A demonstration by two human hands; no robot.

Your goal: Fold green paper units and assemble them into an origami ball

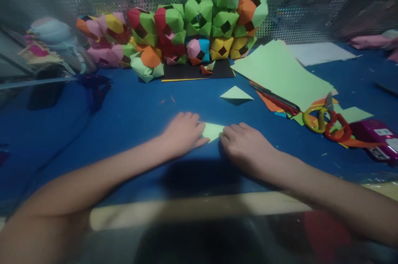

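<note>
A small piece of pale green folded paper (213,131) lies on the blue tabletop (130,106) between my two hands. My left hand (184,134) is closed on its left end, thumb toward me. On the right end, my right hand (244,143) has its fingers curled over the paper, and the fingertips are partly hidden. Just beyond sits a separate folded pale green triangle (236,94), touched by neither hand.
Stacked origami paper balls (199,17) line the mesh back panel. To the right are pale green sheets (280,69), scissors (326,119) and a purple device (377,139). A black card (183,72) lies before the balls; a dark cable (68,144) runs at left.
</note>
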